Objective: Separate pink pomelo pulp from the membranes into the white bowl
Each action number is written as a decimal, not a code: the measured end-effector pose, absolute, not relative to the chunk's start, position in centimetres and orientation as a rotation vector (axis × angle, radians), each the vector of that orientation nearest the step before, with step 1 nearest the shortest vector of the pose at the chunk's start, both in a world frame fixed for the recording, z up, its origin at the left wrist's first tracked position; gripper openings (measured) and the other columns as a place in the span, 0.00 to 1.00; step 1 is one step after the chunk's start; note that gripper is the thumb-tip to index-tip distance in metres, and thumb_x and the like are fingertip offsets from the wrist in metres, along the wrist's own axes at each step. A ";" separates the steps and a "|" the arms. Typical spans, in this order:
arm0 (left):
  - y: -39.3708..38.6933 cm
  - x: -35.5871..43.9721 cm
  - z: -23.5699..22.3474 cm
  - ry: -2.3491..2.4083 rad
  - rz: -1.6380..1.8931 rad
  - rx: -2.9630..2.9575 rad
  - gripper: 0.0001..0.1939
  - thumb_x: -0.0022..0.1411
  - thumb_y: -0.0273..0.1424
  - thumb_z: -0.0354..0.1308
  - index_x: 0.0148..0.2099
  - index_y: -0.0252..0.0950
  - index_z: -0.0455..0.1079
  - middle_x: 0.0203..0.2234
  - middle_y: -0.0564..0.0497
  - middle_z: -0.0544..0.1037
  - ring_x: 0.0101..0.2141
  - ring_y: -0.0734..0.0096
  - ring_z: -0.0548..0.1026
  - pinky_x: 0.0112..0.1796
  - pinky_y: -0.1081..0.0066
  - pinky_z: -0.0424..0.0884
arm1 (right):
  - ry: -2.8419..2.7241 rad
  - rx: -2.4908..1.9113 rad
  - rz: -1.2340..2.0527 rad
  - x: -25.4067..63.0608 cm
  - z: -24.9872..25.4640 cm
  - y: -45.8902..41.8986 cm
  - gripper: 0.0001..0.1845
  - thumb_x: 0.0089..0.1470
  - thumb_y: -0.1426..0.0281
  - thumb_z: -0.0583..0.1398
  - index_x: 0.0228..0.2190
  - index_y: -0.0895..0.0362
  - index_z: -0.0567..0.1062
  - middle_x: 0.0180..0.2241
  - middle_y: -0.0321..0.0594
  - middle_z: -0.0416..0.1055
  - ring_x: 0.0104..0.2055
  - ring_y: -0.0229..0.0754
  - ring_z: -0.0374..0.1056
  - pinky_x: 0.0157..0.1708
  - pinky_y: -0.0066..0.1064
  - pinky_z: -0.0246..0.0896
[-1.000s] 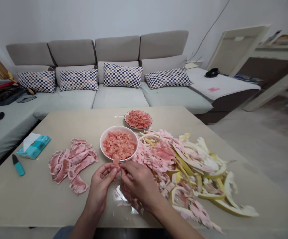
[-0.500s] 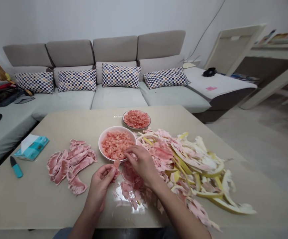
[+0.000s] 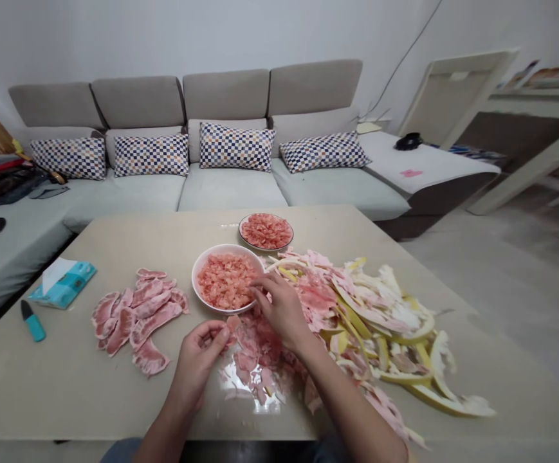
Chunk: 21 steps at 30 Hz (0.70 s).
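Note:
My left hand [image 3: 202, 350] is closed, thumb against fingers, on a small piece of pink pomelo flesh [image 3: 233, 323] just below the bowl's front rim. My right hand [image 3: 282, 308] hangs over the right rim of the white bowl [image 3: 195, 286]. Its thumb and index finger point at the pomelo pulp [image 3: 226, 280] inside, slightly apart, and I see nothing between them. Thin pink membrane scraps [image 3: 250, 363] lie on the table between and under my hands. Several pomelo segments [image 3: 139, 315], still in their membrane, are piled left of the bowl.
A large heap of pomelo peel [image 3: 380, 321] spreads over the table's right side. Behind the bowl stands a dark-rimmed plate [image 3: 240, 235] of pulp. At the left lie a tissue pack [image 3: 64, 284] and a teal-handled knife [image 3: 33, 321]. A sofa [image 3: 231, 186] is beyond the table.
My right hand has moved away from the left, up and over the bowl's right rim. My left hand stays near the bowl's front, still holding the pomelo piece, now slightly lower.

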<state>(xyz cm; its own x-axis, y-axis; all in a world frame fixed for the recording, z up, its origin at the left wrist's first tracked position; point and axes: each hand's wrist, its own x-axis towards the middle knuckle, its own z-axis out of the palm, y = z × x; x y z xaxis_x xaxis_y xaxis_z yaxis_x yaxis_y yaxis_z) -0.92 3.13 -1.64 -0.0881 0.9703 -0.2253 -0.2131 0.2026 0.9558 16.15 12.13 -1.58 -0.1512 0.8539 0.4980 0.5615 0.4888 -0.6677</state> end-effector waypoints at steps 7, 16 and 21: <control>3.2 -1.1 -1.9 1.277 1.228 0.925 0.12 0.53 0.39 0.64 0.35 0.34 0.76 0.27 0.49 0.78 0.31 0.68 0.74 0.34 0.73 0.66 | -1.752 -1.108 1.089 15.8 0.3 9.1 0.14 0.56 0.62 0.60 0.42 0.53 0.77 0.41 0.42 0.77 0.41 0.45 0.72 0.42 0.36 0.65; 3.1 -1.0 -1.0 1.266 1.234 1.087 0.09 0.52 0.36 0.65 0.31 0.35 0.77 0.24 0.48 0.77 0.28 0.66 0.74 0.32 0.71 0.68 | -1.612 -1.029 1.543 15.2 0.9 7.7 0.10 0.49 0.64 0.65 0.33 0.56 0.79 0.29 0.38 0.76 0.30 0.40 0.71 0.31 0.30 0.65; 2.9 -1.4 -0.6 1.173 1.206 1.142 0.07 0.54 0.34 0.63 0.30 0.35 0.77 0.25 0.48 0.77 0.28 0.66 0.74 0.33 0.71 0.68 | -1.346 -0.906 1.903 15.4 -0.4 8.3 0.15 0.43 0.61 0.68 0.31 0.58 0.78 0.23 0.34 0.74 0.24 0.35 0.69 0.29 0.28 0.65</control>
